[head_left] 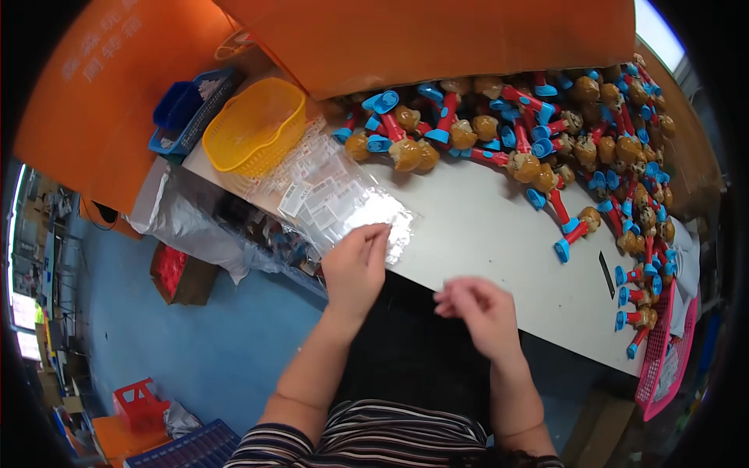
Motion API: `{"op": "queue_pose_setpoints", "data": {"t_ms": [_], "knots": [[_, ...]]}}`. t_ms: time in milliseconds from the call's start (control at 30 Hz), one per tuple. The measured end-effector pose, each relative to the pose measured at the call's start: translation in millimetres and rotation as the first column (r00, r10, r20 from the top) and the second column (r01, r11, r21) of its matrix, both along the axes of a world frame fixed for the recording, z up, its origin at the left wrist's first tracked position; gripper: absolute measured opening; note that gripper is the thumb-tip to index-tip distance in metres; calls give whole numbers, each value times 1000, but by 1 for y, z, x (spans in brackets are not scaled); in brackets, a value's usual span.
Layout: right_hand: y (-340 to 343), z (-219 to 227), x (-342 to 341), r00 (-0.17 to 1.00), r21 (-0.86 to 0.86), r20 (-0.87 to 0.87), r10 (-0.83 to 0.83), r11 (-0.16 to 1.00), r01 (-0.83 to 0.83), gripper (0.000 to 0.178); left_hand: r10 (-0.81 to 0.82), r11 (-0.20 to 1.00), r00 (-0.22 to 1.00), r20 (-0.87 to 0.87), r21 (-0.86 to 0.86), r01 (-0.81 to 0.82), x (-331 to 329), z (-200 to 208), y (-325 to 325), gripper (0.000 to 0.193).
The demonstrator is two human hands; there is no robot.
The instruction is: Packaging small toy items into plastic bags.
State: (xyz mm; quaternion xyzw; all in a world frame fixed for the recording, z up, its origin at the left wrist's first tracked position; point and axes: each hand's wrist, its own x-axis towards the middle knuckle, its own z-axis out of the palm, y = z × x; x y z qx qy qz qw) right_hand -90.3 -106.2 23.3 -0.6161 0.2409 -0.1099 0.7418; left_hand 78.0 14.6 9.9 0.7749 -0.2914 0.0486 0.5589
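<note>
My left hand (356, 265) is at the table's front edge, thumb and fingertips pinched together; whatever they hold, if anything, is too small to make out. Just beyond it lie clear plastic bags with white printed labels (324, 204), and a shiny crumpled patch of clear plastic (388, 222) next to the fingertips. My right hand (484, 312) hovers at the front edge further right, its fingers loosely bent and partly apart, with nothing visible in them. At the back and right of the table are piled several toy figures (406, 148) with red limbs, blue feet and glossy brown heads.
A yellow basket (226, 132) stands at the left end, beside blue baskets (175, 109). Orange panels (437, 39) rise behind the white table (476, 210). A dark flat blade-like strip (607, 274) lies at right, near a pink basket (657, 366). A red stool (140, 405) sits lower left.
</note>
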Motion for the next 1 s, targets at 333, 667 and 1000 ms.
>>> {"op": "queue_pose_setpoints", "data": {"t_ms": [333,667,1000], "knots": [[-40,-2,36,991,347,-83,104,935,-69,32,-328,944,908,-262,-134,303,-49,19,-14,27],[-49,-7,27,985,2,-128,-113,993,114,17,-362,905,931,51,258,338,-56,0,-28,46],[-98,31,-26,639,-754,-104,-762,480,448,42,-257,930,929,268,330,162,-78,-23,-29,26]]}}
